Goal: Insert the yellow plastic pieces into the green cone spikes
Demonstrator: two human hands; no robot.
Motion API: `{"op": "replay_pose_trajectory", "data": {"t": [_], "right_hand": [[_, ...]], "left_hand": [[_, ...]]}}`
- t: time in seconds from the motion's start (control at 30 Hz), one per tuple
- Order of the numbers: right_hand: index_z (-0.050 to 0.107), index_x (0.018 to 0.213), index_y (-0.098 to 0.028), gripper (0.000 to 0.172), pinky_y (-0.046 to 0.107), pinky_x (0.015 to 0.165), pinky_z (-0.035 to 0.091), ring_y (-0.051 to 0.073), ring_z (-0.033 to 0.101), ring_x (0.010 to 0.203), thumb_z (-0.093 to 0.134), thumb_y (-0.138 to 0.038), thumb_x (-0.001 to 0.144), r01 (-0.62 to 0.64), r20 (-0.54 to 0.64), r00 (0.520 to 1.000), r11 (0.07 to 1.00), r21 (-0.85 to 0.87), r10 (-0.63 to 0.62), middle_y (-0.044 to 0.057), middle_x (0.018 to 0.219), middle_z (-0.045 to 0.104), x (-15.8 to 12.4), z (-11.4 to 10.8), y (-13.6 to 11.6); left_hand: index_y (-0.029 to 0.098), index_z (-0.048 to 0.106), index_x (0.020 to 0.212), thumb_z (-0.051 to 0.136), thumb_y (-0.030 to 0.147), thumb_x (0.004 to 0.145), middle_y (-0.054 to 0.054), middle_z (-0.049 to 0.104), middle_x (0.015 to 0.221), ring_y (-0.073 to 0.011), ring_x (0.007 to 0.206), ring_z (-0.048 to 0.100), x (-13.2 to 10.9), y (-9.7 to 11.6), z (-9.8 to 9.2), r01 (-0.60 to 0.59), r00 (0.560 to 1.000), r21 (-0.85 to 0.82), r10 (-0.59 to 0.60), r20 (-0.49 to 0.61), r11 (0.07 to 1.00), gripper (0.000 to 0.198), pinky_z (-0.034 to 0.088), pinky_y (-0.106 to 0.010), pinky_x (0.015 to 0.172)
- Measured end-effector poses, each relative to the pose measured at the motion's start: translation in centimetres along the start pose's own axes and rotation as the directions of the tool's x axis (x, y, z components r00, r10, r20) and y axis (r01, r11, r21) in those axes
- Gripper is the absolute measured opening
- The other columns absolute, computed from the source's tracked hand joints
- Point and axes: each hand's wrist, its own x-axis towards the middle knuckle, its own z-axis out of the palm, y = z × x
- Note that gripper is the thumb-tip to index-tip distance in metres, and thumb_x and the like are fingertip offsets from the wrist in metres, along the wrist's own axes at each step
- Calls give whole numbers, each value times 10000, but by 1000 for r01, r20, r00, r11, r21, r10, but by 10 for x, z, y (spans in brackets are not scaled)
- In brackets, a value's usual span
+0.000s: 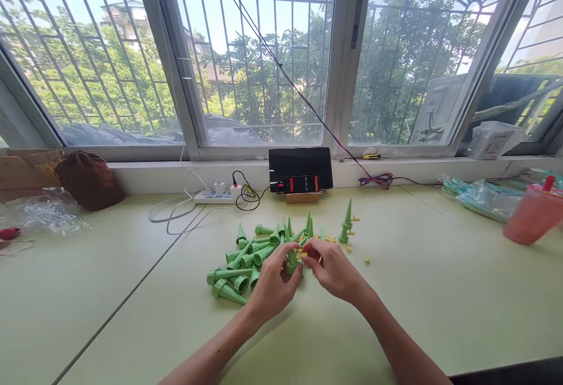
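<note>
My left hand (273, 282) is closed around a green plant watering spike (291, 263), held upright with its wide ribbed end low. At its side, my right hand (336, 270) pinches a small yellow valve (302, 254) against the spike; the fingertips hide part of it, and how far it sits in the spike cannot be seen. Left of my hands lies a heap of green spikes (240, 274), pointing various ways. Behind my right hand stand stacked green spikes (346, 225) with yellow valves sticking out sideways. One loose yellow piece (367, 262) lies to their right.
At the back, a phone (303, 183) showing a timer leans before a dark tablet (300, 162). A white power strip (215, 197) with cables is left of it. A brown pouch (90, 179) lies far left, a pink cup (532, 215) far right.
</note>
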Motion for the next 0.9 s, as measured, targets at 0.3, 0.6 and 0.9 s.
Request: {"op": "replay_pose_trajectory", "data": {"t": [0.3,0.6,0.9], "right_hand": [[451,685,-196,293,243,536,304,132,430,568,412,-255,969,-47,15,999,988,-144,50,-7,626,520,0,1,3],[480,716,-196,317,240,539,312,125,431,563,394,-328,991,-54,1,998,993,-107,55,-19,624,512,1,2,4],[538,821,-196,117,242,579,373,138,496,643,482,-217,922,-27,-14,1000,999,-32,26,-2,723,573,0,1,5]], "left_hand": [[200,539,1115,517,225,882,-15,576,858,-84,525,460,-2,-1,1,-43,999,2,43,17,999,235,379,-200,475],[197,554,1113,530,247,876,-15,586,835,-88,534,451,0,1,1,-14,1000,-23,14,3,1000,243,383,-194,471],[190,556,1116,532,291,872,8,563,756,-91,527,441,1,1,0,11,1000,-24,-12,-3,1000,266,380,-191,466]]}}
